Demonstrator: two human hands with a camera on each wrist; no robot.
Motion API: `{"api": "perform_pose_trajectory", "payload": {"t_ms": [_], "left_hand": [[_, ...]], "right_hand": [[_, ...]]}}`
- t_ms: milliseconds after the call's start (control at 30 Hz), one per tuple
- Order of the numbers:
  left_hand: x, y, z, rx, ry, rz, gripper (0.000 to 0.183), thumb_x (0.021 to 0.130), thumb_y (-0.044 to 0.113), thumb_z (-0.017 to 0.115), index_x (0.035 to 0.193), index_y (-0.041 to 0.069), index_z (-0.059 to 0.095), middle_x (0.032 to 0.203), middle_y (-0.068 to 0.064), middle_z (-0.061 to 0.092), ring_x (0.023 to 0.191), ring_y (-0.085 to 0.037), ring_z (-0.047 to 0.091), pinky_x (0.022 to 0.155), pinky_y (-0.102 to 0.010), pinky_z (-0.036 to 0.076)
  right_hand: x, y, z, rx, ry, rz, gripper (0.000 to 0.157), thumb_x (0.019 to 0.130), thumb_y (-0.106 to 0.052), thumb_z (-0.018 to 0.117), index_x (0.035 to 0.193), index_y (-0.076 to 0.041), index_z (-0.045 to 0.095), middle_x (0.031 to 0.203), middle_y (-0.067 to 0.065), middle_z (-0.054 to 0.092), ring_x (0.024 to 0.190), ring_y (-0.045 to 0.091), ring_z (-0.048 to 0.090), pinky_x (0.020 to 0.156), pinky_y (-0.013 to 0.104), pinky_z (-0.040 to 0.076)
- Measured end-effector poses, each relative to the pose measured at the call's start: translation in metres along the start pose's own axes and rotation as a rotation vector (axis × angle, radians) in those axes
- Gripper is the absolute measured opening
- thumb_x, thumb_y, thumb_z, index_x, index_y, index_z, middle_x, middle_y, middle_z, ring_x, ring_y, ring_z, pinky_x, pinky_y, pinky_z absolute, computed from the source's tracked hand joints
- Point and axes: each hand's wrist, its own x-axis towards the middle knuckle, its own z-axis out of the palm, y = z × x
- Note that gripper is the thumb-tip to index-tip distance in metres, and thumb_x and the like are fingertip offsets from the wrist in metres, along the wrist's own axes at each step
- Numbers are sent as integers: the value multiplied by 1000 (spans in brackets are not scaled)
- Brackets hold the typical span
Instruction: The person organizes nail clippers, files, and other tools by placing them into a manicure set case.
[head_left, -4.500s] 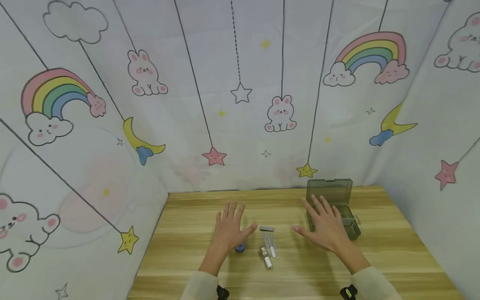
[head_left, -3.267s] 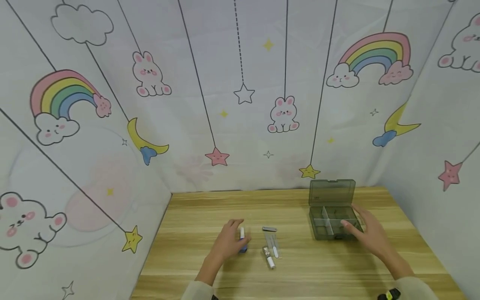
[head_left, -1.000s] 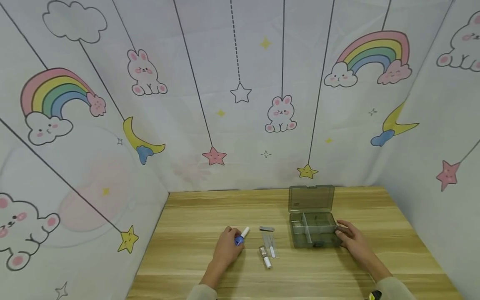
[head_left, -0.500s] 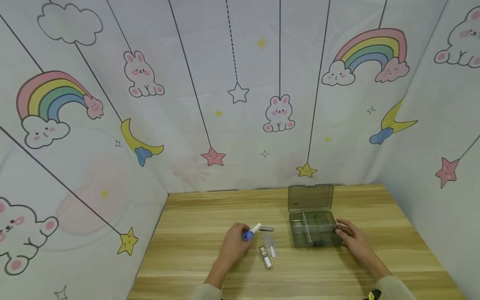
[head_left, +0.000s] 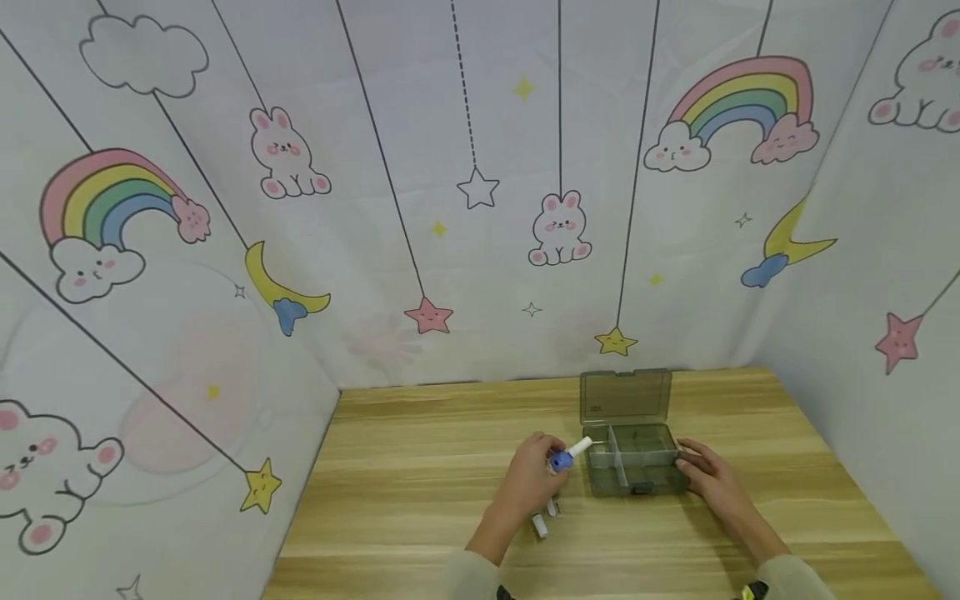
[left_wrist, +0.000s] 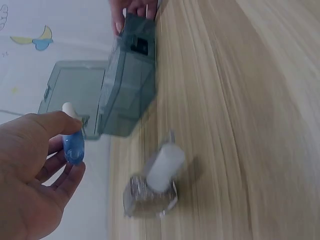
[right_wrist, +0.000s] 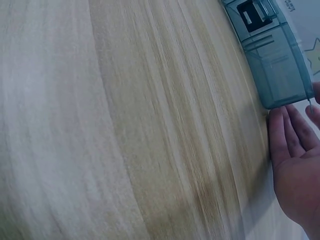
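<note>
We're likely loading the box (head_left: 652,478) — pinching the blue bottle (head_left: 562,460) near it in our left hand (head_left: 528,477), bracing its side with our right hand (head_left: 712,483), fingers outstretched — and next needing to lower the bottle inside.

Your nail-polish bottle (head_left: 562,461) is blue, cap (head_left: 581,447) white. Second bottle (left_wrist: 150,197) on your desk (head_left: 405,433): silvery-brown, glittery look, white-capped too. Your box (head_left: 667,477) is translucent grey-green, lid (head_left: 626,398) same tint, latch (left_wrist: 140,46) black. Desk: yellow-brown, streaky wood grain. Backdrop (head_left: 420,150): white, printed with pink-yellow-green-blue rainbows (head_left: 742,83), pink-eared white bunnies (head_left: 281,158), pink and yellow stars (head_left: 429,317), yellow moons (head_left: 261,271) with blue clouds (head_left: 288,315). Your sleeves (head_left: 471,575): cream. Wristband (head_left: 755,591) at your right cuff: black with a yellow patch.
</note>
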Motion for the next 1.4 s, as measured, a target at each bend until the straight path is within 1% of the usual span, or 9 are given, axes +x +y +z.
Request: {"api": "perform_pose_trajectory", "payload": {"t_ms": [200,300,400,500,633,700,867,1167,1400], "left_hand": [[10,24,18,71,-49,50,26,92,13,83,117,10,74,113,2,67,99,-7,61,83,-20,54],[14,32,26,125,-80,80,27,92,16,84,118,13,75,114,4,67,100,-4,60,85,-18,54],[19,37,33,167,-88,101,29,92,18,85,119,14,76,114,6,67,101,-2,61,86,-16,53],[24,41,38,173,-80,110,27,91,19,85,117,15,77,114,6,68,101,-3,61,86,-16,53],[30,49,45,139,-96,118,26,92,19,85,116,15,77,113,6,69,100,-1,61,84,-14,52],[33,51,49,129,-112,125,27,92,19,85,117,15,77,114,6,69,100,-1,60,84,-13,51],[37,55,63,161,-130,147,29,92,24,85,119,18,77,115,9,70,103,0,61,86,-14,49],[46,63,80,229,-141,223,30,95,27,83,122,21,75,115,12,68,101,2,60,84,-11,48],[51,64,87,262,-163,220,31,93,28,85,122,21,76,112,13,67,99,3,59,83,-11,47]], "right_hand": [[2,3,-1,1,0,-8,63,112,-28,58,162,2,35,155,36,45,106,-19,50,86,27,57],[2,4,-1,1,1,-2,63,112,-27,58,162,1,34,155,36,45,106,-19,49,85,26,57],[2,4,-1,-5,8,-4,62,111,-28,58,162,1,36,154,36,46,106,-19,49,85,26,57],[2,4,0,0,17,-9,62,111,-28,59,161,1,38,153,36,47,106,-18,51,84,27,57],[3,3,0,7,26,-13,61,111,-27,59,160,2,38,153,36,47,106,-16,53,84,27,57],[4,4,0,9,27,-15,61,111,-26,59,160,2,38,153,36,47,106,-15,54,84,26,57],[4,6,1,21,30,-13,60,111,-24,59,160,3,37,153,36,47,105,-14,55,84,27,58],[0,5,0,32,50,-21,57,110,-20,60,158,4,40,151,36,49,106,-15,55,82,29,58],[-2,3,2,48,46,-35,53,111,-16,57,157,5,41,149,38,49,105,-14,57,81,28,59]]}}
